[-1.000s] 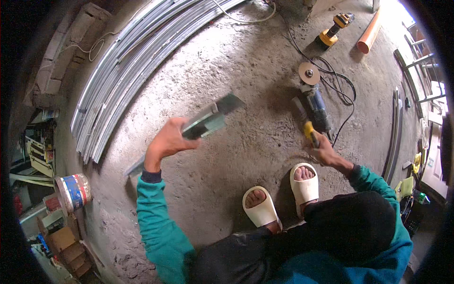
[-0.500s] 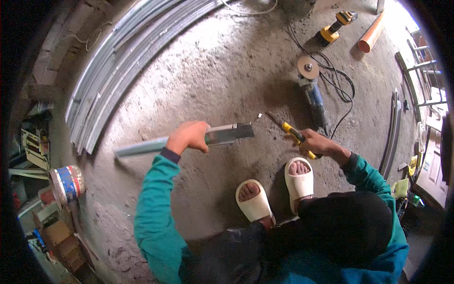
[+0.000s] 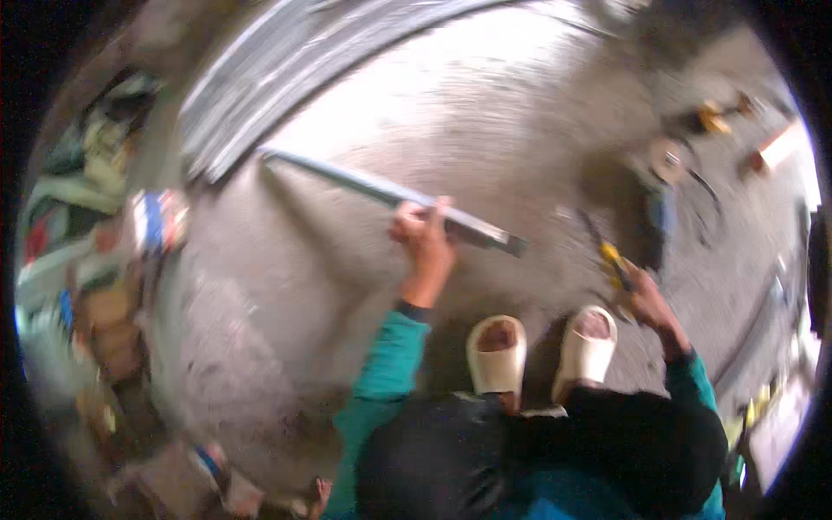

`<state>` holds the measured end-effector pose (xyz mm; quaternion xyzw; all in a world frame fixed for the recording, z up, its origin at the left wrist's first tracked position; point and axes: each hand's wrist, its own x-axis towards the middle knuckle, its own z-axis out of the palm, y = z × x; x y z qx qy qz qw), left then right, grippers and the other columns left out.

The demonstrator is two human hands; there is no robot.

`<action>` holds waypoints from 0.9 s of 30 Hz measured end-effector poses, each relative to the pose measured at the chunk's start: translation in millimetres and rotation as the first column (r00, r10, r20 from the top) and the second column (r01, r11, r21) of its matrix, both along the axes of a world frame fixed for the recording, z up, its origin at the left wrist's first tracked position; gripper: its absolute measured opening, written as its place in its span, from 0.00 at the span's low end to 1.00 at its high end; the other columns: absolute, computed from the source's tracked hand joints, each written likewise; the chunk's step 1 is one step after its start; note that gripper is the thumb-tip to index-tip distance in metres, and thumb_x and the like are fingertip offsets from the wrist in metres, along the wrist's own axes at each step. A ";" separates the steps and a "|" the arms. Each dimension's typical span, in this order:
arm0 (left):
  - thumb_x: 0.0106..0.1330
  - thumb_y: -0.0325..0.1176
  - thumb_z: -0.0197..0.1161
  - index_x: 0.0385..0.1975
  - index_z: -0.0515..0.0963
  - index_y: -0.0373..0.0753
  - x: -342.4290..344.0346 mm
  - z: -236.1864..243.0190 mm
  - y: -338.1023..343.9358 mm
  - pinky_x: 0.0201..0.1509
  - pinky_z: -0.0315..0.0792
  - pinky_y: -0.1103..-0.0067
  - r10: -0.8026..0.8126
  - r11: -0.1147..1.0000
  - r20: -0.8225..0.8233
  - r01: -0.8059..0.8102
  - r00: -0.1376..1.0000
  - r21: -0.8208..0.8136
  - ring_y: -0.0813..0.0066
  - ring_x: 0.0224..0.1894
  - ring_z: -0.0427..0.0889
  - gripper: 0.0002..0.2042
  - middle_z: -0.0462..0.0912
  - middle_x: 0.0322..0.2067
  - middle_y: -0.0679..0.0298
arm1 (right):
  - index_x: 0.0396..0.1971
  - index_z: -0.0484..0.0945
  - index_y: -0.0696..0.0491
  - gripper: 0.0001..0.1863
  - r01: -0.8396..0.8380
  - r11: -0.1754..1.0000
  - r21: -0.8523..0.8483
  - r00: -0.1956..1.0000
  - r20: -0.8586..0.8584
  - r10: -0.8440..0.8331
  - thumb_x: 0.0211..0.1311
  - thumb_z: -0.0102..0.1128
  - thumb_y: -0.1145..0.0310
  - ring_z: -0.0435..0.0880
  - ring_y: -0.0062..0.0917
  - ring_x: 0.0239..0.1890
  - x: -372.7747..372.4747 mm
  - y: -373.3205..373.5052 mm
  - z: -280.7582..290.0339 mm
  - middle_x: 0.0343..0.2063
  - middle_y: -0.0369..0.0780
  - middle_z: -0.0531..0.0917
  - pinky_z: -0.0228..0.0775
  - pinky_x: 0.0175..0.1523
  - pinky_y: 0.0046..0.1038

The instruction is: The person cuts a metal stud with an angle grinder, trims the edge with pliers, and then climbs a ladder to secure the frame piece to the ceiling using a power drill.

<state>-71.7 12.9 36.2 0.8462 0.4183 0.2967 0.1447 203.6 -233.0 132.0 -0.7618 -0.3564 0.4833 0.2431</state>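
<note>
My left hand (image 3: 427, 243) is closed around a long grey metal profile (image 3: 347, 180) close to its near right end. The profile slants away to the far left, its far tip beside a stack of similar lengths. In my right hand (image 3: 646, 299), right of my feet, is a pair of tin snips (image 3: 611, 256) with yellow and black handles. Their dark jaws point away and to the left, apart from the profile. Motion blurs the view, so whether the jaws are parted is unclear.
Long metal profiles (image 3: 251, 95) lie stacked at the far left. An angle grinder (image 3: 660, 208) with its cable, a yellow drill (image 3: 715, 119) and an orange pipe (image 3: 776, 149) lie at the right. A bucket (image 3: 159, 221) and cardboard boxes (image 3: 113, 325) line the left side.
The profile has swung so its far end points away to the far left, with my left hand gripping nearer its right end. The whole view has shifted; both hands still hold their things.
</note>
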 end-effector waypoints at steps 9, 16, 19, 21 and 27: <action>0.53 0.18 0.59 0.63 0.50 0.39 -65.5 50.2 -14.4 0.51 0.73 0.63 0.455 0.777 0.845 0.338 0.281 -0.531 0.61 0.51 0.69 0.36 0.63 0.53 0.56 | 0.52 0.72 0.59 0.33 0.108 0.994 0.020 0.965 -0.242 -0.100 0.36 0.56 0.74 0.72 0.21 0.37 -73.3 -0.7 29.7 0.35 0.36 0.76 0.64 0.43 0.21; 0.56 0.47 0.66 0.58 0.52 0.29 -25.1 33.2 34.2 0.53 0.69 0.65 0.730 0.507 0.392 -0.060 0.560 -0.860 0.62 0.50 0.69 0.39 0.64 0.50 0.51 | 0.55 0.69 0.57 0.30 0.139 0.990 0.022 0.951 -0.283 -0.127 0.46 0.56 0.81 0.71 0.16 0.34 -57.4 -16.5 29.6 0.36 0.33 0.76 0.66 0.39 0.19; 0.46 0.59 0.69 0.58 0.50 0.23 -0.8 15.1 62.5 0.61 0.60 0.64 0.696 0.622 0.301 -0.337 0.652 -0.707 0.51 0.56 0.65 0.52 0.60 0.54 0.39 | 0.55 0.69 0.57 0.31 0.188 0.981 0.048 0.936 -0.312 -0.164 0.44 0.57 0.80 0.73 0.20 0.40 -39.6 -16.1 12.8 0.38 0.35 0.77 0.67 0.46 0.21; 0.42 0.61 0.70 0.60 0.44 0.21 -6.4 -22.2 92.4 0.63 0.57 0.62 0.694 0.620 0.091 -0.528 0.714 -0.580 0.45 0.61 0.59 0.59 0.55 0.57 0.32 | 0.55 0.69 0.58 0.32 0.076 0.996 0.041 0.981 -0.182 -0.067 0.42 0.57 0.78 0.72 0.22 0.44 -34.1 -2.8 11.2 0.40 0.36 0.77 0.63 0.50 0.22; 0.41 0.32 0.64 0.39 0.69 0.19 8.8 -69.4 122.5 0.46 0.73 0.66 0.664 0.588 0.115 -0.421 0.739 -0.690 0.57 0.40 0.80 0.26 0.78 0.36 0.44 | 0.49 0.73 0.60 0.28 0.003 0.995 0.099 0.994 -0.113 0.009 0.41 0.58 0.74 0.70 0.23 0.38 -20.0 -10.0 5.5 0.40 0.36 0.71 0.63 0.44 0.24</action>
